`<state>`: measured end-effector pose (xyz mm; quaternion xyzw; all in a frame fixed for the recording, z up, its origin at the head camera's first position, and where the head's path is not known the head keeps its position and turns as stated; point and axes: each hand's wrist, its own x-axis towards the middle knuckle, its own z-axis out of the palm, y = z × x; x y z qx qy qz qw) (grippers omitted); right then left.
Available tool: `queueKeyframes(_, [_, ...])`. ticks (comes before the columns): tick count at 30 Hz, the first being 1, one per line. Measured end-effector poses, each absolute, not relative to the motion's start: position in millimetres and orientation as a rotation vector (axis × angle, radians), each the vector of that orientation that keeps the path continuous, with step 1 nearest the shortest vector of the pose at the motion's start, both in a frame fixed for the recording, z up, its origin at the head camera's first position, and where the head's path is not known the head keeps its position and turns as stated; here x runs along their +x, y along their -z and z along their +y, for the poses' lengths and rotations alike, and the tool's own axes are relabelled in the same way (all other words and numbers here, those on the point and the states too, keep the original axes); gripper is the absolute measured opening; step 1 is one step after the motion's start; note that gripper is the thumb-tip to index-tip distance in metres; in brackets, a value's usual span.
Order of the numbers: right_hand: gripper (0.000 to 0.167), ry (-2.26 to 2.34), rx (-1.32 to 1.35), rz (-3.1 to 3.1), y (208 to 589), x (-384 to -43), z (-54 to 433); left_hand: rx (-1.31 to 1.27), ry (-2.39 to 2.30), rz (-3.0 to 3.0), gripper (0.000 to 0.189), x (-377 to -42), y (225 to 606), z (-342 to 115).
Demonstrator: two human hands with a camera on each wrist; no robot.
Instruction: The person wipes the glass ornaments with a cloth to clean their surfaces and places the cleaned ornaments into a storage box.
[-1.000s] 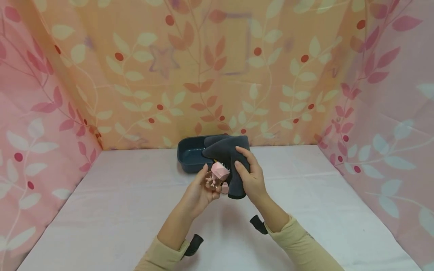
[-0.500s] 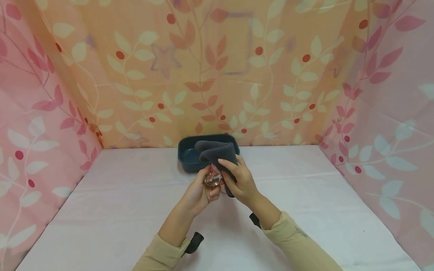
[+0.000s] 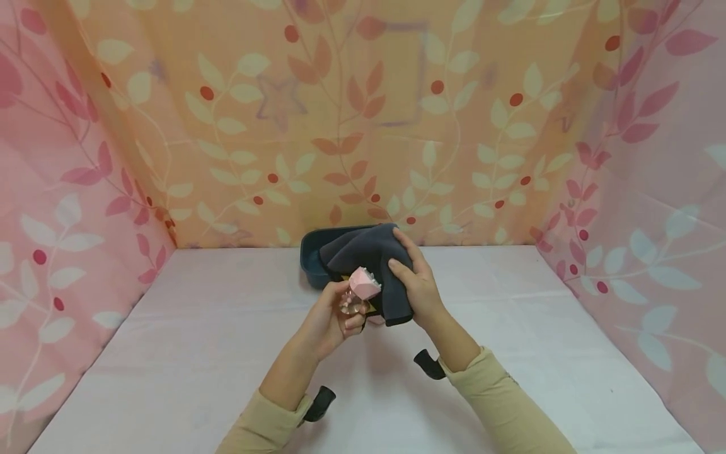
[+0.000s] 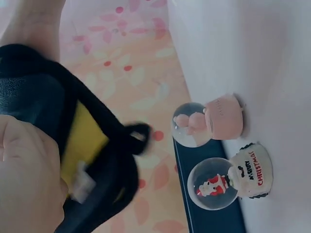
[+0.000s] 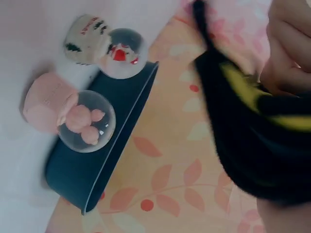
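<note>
My left hand (image 3: 326, 321) grips a snow globe with a pink base (image 3: 364, 284); its clear ball sits at the thumb and fingers, base tilted up. My right hand (image 3: 421, 284) holds a dark grey cloth (image 3: 363, 252), which drapes behind and beside the base. Yellow lining (image 4: 85, 136) and a black loop (image 4: 139, 138) of this cloth show in the left wrist view. The held globe is hidden there. Two more snow globes stand on the table: a pink one (image 5: 51, 102) and a white "Merry Christmas" one (image 5: 87, 39) with a Santa inside.
A dark blue plastic bin (image 3: 313, 261) stands against the patterned rear curtain (image 3: 238, 151), directly behind the standing globes. White cloth covers the table (image 3: 227, 302). Pink patterned curtains (image 3: 652, 221) close off both sides.
Half a second ago the cloth was folded over the pink base. My right hand has since drawn back right and up, baring the base again. My left hand keeps its grip.
</note>
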<state>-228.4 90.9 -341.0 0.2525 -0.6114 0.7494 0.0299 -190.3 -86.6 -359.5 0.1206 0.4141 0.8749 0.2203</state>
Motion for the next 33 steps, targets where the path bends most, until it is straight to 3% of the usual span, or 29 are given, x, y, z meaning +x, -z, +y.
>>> queueKeyframes(6, [0.058, -2.284, 0.942, -2.056, 342, -231, 87, 0.403, -2.363, 1.173, 0.041, -192, 360, -88])
queueKeyframes(13, [0.053, -2.321, 0.719, -1.974, 350, -227, 80, 0.369, -2.332, 1.320, 0.035, -192, 363, -89])
queueKeyframes(19, [0.053, -2.392, 0.552, -1.942, 348, -228, 84, 0.445, -2.309, 1.498, 0.018, -195, 363, -90])
queueKeyframes(27, [0.055, -2.357, 0.505, -1.854, 342, -222, 111, 0.233, -2.194, 1.888, 0.038, -204, 359, -109])
queueKeyframes(33, [0.055, -2.202, 0.491, -1.918, 337, -217, 140, 0.096, -2.116, 2.240, 0.035, -222, 352, -119])
